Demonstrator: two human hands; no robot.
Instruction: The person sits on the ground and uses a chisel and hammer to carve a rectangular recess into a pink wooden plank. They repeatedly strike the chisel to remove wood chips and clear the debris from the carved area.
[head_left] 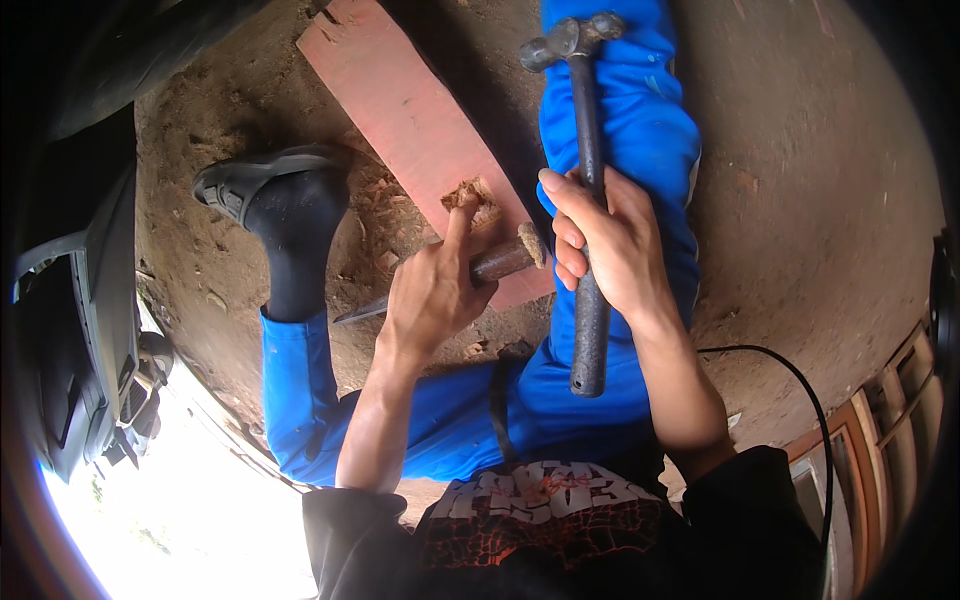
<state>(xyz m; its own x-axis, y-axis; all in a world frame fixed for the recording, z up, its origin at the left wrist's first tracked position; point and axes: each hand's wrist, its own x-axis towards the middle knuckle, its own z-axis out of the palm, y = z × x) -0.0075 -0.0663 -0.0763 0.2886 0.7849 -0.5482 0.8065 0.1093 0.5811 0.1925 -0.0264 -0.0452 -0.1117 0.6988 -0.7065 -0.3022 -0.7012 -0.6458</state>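
My left hand [430, 297] is closed around a chisel, with its index finger stretched into a rough hole [474, 197] cut in a reddish plank. The chisel's wooden handle [504, 260] sticks out to the right and ends in a frayed tip. Its metal blade [362, 312] points left. A dark ball-peen hammer [588, 130] is gripped mid-handle by my right hand [618, 235], head up and away from me, over my right leg. The pink-red plank [400, 120] lies slanted on the ground between my legs, with its near end by the chisel handle.
Wood chips [395, 205] are scattered on the bare dirt ground [800, 200] beside the plank. My left foot in a black shoe [265, 175] is left of it. A dark vehicle-like body [75, 330] stands at the left; wooden frames [880, 440] lean at the lower right, near a black cable [800, 375].
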